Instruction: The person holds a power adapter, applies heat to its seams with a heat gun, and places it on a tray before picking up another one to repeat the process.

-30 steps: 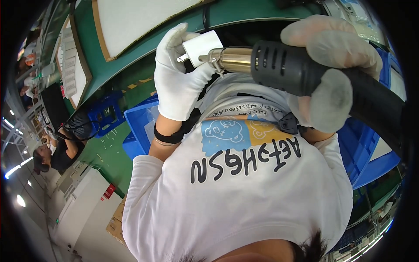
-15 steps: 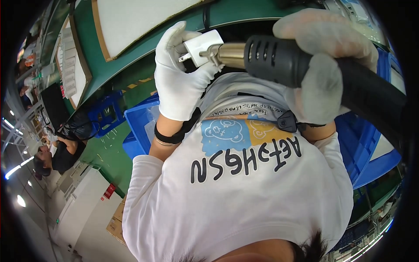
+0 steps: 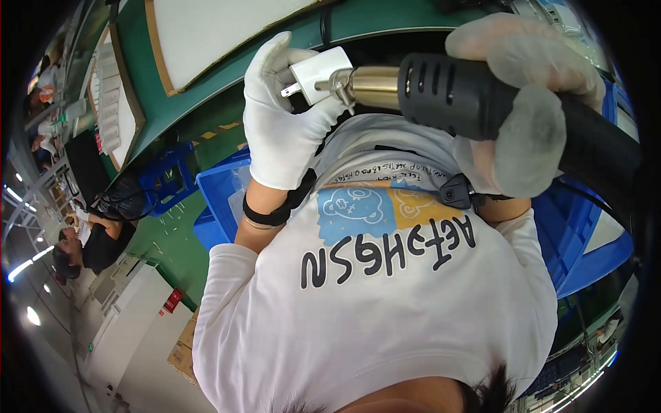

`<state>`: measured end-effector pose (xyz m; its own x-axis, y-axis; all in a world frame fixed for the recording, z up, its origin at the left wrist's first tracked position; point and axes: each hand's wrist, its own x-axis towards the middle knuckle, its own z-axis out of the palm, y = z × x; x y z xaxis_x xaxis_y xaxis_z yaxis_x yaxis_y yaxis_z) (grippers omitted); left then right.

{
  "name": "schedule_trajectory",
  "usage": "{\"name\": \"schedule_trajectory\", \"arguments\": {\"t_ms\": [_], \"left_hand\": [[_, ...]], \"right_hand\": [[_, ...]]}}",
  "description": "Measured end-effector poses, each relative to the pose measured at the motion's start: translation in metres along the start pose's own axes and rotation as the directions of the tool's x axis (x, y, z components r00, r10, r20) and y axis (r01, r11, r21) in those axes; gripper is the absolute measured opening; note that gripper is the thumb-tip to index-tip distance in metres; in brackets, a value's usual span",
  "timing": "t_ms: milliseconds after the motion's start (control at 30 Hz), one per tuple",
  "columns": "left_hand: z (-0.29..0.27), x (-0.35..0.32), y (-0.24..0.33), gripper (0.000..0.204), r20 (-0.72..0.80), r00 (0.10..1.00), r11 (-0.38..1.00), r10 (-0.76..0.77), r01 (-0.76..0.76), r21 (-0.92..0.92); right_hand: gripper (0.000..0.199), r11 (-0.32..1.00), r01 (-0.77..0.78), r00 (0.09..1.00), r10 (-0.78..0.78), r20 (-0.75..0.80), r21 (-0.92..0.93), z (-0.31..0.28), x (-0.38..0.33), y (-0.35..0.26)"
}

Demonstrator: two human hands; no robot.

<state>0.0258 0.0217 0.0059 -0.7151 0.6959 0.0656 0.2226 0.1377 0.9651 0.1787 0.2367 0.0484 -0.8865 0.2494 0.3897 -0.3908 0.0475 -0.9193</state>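
In a white fabric glove, my left hand (image 3: 286,127) grips a white plug-in power adapter (image 3: 320,74) between fingers and thumb, its metal prongs pointing left. My right hand (image 3: 527,89), in a thin whitish glove, is closed around the black vented handle of a hot air gun (image 3: 458,93). The gun's metal nozzle (image 3: 372,86) points left at the adapter. Its hooked tip overlaps the adapter's right side; whether the two touch I cannot tell. Behind my right hand a thick black sleeve or hose runs off to the right.
A green workbench (image 3: 200,113) with a white, brown-edged board (image 3: 206,41) lies beyond my hands. Blue plastic bins (image 3: 224,193) stand on both sides of me. A blue stool (image 3: 169,179) is on the green floor at left, near a seated person in black (image 3: 103,244).
My right hand and the hot air gun have shifted slightly to the right, drawing the nozzle back a little. My left hand and the adapter stay nearly still.
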Motion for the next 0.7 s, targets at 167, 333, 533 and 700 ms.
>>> {"name": "schedule_trajectory", "arguments": {"t_ms": [167, 333, 533, 700], "left_hand": [[0.000, 0.000, -0.002, 0.078, -0.016, 1.000, 1.000, -0.001, 0.001, -0.002], [-0.002, -0.003, -0.006, 0.063, -0.023, 1.000, 0.998, 0.017, -0.015, 0.063], [-0.003, -0.006, -0.006, 0.052, -0.013, 1.000, 0.999, -0.021, 0.021, -0.049], [0.000, -0.004, -0.003, 0.052, -0.002, 1.000, 0.997, -0.023, 0.023, -0.075]], "right_hand": [[0.033, 0.994, -0.093, 0.996, 0.092, 0.007, 0.053, 0.007, 0.004, -0.006], [0.034, 0.644, 0.408, 0.825, -0.564, -0.041, -0.647, 0.006, 0.010, 0.029], [0.045, 0.323, 0.212, 0.837, -0.548, 0.001, -0.922, -0.005, -0.023, 0.025], [0.048, 0.208, 0.338, 0.738, -0.664, 0.121, -0.918, -0.005, -0.018, 0.031]]}}
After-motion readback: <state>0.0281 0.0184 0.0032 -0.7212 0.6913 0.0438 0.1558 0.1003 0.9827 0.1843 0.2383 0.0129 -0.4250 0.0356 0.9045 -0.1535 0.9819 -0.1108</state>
